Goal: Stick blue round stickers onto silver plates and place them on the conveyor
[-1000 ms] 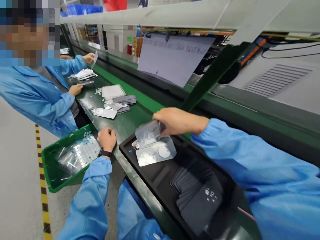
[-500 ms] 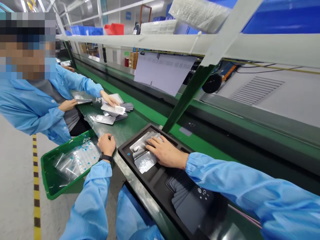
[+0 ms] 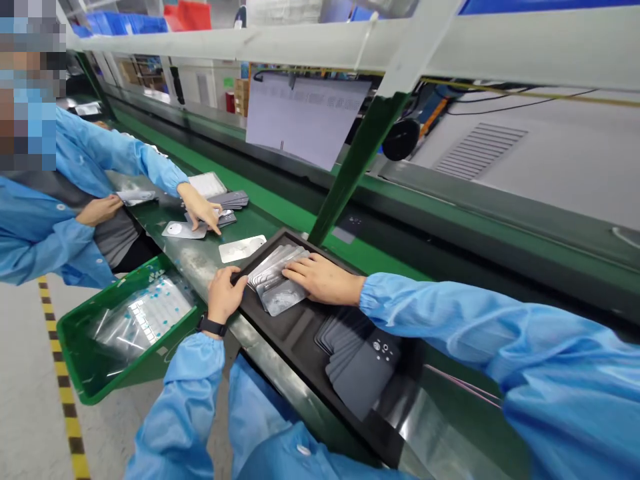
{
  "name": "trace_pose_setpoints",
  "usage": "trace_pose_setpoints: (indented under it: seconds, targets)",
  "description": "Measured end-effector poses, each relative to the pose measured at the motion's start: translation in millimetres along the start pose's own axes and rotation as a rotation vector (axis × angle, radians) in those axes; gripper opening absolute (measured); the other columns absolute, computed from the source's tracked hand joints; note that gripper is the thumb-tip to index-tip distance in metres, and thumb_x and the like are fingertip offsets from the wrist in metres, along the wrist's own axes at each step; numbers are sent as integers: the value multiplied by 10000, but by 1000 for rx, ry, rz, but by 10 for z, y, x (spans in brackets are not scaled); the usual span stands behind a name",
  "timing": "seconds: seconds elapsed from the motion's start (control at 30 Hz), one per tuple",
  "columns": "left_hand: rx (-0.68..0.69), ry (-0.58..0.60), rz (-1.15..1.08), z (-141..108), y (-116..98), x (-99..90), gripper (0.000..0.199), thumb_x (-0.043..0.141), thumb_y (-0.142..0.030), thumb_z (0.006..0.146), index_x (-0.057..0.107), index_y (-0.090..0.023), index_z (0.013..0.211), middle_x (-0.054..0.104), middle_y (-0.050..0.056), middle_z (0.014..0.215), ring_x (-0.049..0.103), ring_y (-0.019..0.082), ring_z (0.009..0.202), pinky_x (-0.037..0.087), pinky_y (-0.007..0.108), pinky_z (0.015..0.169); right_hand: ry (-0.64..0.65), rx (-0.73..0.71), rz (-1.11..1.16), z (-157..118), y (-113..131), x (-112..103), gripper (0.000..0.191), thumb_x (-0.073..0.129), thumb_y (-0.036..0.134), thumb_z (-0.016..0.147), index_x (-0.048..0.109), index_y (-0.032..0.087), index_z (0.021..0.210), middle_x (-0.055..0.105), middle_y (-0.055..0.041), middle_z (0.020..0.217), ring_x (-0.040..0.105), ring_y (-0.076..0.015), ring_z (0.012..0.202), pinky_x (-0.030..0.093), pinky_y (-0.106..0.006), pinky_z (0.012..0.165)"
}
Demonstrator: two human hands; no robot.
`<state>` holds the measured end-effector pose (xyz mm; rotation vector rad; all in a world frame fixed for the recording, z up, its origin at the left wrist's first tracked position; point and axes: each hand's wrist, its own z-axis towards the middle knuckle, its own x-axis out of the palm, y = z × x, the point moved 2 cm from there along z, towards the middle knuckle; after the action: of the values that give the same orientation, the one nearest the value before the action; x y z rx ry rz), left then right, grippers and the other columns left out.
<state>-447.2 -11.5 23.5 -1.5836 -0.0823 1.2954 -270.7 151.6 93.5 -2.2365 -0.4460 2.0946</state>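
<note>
bright even overhead light, soft faint shadows, white glare on the silver foil packets (image 3: 275, 283) and shiny bench surface (image 3: 440, 427), wide-angle bending toward the frame edges, right sleeve (image 3: 565, 373) slightly soft

right hand (image 3: 323, 279) flat on silver foil packs (image 3: 277, 283) | left hand (image 3: 225, 295) at black tray (image 3: 285, 340) edge
</note>
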Motion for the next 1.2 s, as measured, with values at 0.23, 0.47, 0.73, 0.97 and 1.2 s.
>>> trace_pose_setpoints:
  seconds: [0.23, 0.47, 0.73, 0.97, 1.2]
  targets:
    - [-22, 4, 49, -12, -39, -11, 275, 571, -174, 751, 645, -234, 1009, 644, 55, 1042, 625, 243, 960, 436, 425, 980, -1, -237, 57, 107, -139, 10, 617, 675, 272, 793, 472, 149, 1362, 570, -173, 1340, 524, -295, 1154, 350, -386, 848]
    - [-31, -19, 64, -47, -56, -22, 358, 507, -94, 706, 653, -245, 996, 649, 42, 1015, 622, 233, 991, 451, 388, 976, 21, -159, -32, 119, -34, -19, 735, 717, 306, 748, 427, 148, 1405, 508, -180, 1413, 497, -315, 1203, 333, -442, 922]
    - [-21, -55, 47, -71, -64, -10, 352, 489, -74, 697, 656, -240, 959, 658, 41, 1007, 615, 227, 1018, 437, 386, 986, 108, -26, 46, -112, 2, 4, 934, 745, 330, 631, 371, 162, 1470, 361, -212, 1516, 350, -411, 1347, 281, -583, 1021]
    - [-19, -68, 36, -86, -31, -18, 368, 482, -60, 665, 657, -229, 941, 647, 37, 940, 619, 219, 952, 468, 361, 925, 48, -79, -4, 53, 26, -38, 724, 568, 110, 744, 408, 138, 1449, 442, -202, 1470, 470, -359, 1272, 386, -522, 950]
    - [11, -73, -22, -81, -7, -45, 362, 474, -42, 625, 650, -224, 883, 635, 26, 876, 614, 206, 891, 479, 337, 869, 139, -113, 68, 193, -62, -121, 891, 759, 249, 632, 414, 151, 1448, 459, -215, 1446, 431, -390, 1309, 348, -563, 997]
